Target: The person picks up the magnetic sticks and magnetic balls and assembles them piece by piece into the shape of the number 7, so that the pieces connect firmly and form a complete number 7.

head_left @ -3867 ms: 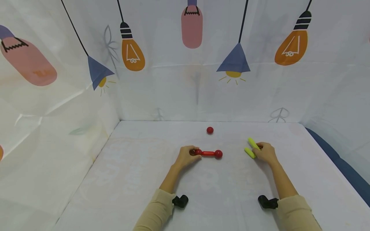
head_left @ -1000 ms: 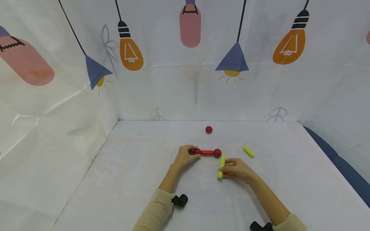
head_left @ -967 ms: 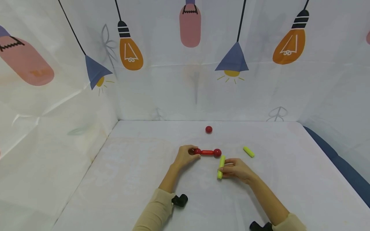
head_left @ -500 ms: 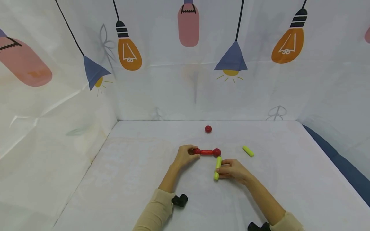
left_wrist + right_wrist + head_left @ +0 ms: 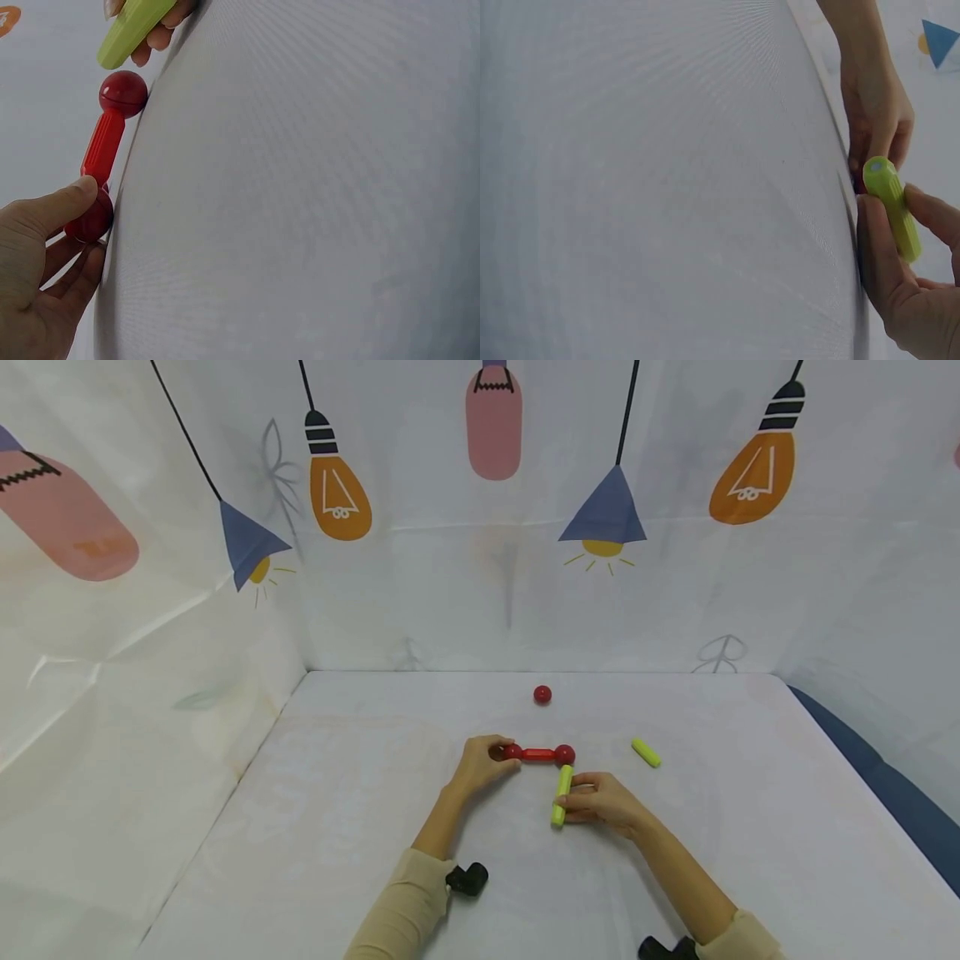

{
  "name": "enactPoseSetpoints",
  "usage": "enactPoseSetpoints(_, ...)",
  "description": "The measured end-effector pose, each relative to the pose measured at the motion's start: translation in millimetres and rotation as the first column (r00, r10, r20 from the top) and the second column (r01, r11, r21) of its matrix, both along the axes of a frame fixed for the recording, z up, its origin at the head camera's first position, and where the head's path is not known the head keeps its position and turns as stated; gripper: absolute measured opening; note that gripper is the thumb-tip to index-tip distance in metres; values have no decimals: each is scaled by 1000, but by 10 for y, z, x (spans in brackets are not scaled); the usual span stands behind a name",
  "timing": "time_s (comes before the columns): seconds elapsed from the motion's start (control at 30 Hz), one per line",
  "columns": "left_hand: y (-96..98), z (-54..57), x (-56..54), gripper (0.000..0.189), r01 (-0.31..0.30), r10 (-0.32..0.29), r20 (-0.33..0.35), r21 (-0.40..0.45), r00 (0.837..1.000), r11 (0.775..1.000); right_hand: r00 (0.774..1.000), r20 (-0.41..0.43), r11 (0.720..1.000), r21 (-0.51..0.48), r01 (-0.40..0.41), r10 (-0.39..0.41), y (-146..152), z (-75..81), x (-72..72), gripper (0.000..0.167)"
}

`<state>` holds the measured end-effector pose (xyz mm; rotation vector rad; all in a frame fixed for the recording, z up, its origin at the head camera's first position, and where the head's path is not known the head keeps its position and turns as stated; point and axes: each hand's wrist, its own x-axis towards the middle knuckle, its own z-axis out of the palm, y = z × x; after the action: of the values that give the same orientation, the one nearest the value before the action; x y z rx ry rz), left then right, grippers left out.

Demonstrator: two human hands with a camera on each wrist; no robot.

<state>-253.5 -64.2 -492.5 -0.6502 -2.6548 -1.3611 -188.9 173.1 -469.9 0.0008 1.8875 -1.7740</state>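
My left hand (image 5: 480, 764) pinches the left red ball (image 5: 91, 217) of a dumbbell-shaped piece. A ribbed red stick (image 5: 538, 754) runs from it to a second red ball (image 5: 565, 755) on the right. Between thumb and fingers, my right hand (image 5: 611, 803) holds a yellow-green stick (image 5: 565, 779), lengthwise toward the back. Its far end is right by the right red ball, as the left wrist view also shows. In the right wrist view, the near end of this yellow-green stick (image 5: 891, 199) shows a small pale disc, and the left hand appears beyond it.
A loose red ball (image 5: 542, 694) sits near the back of the white table (image 5: 360, 827). To the right lies another yellow-green stick (image 5: 646, 752). A white printed sheet (image 5: 420, 602) rises behind and at the sides. Each wrist carries a black camera (image 5: 467, 879).
My right hand has brought one yellow-green stick from beside the other, leftward and nearer, to the right red ball, edging slightly left lately. My left hand has kept its hold.
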Motion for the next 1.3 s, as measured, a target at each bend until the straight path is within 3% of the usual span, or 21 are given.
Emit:
enactPoseSetpoints(0.67,5,-5,0,33,4,-4,-3,1,1000,1000,999,-1,998,-53,39,-39,-59,-64,-41,70)
enactPoseSetpoints(1.3,3,7,-1,32,8,-8,9,21,1000,1000,992,41,992,-8,123,-122,-102,-16,-75,65)
